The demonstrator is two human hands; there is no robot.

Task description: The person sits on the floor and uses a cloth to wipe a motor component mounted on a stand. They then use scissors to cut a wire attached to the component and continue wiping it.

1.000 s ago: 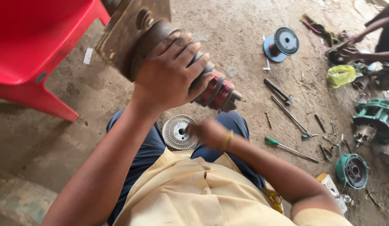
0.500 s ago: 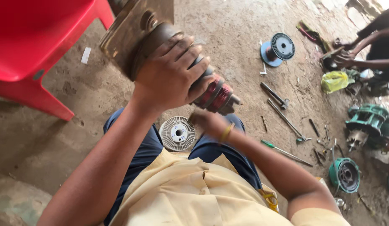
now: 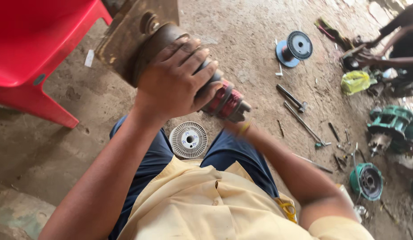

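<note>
My left hand is clamped over the top of a heavy motor part, a dark cylinder with red windings at its lower end and a rusty brown plate at its upper end. It is held tilted above my lap. My right hand is blurred and mostly hidden under the winding end; only the wrist with a yellow band shows. A white ribbed plastic fan disc lies on the ground between my knees.
A red plastic chair stands at the left. A blue spool, a hammer, long hand tools and green motor housings lie on the dirt floor to the right. Another person's hands work at the top right.
My right hand has risen from beside the white fan disc to just under the winding end of the motor part. My left hand keeps its grip.
</note>
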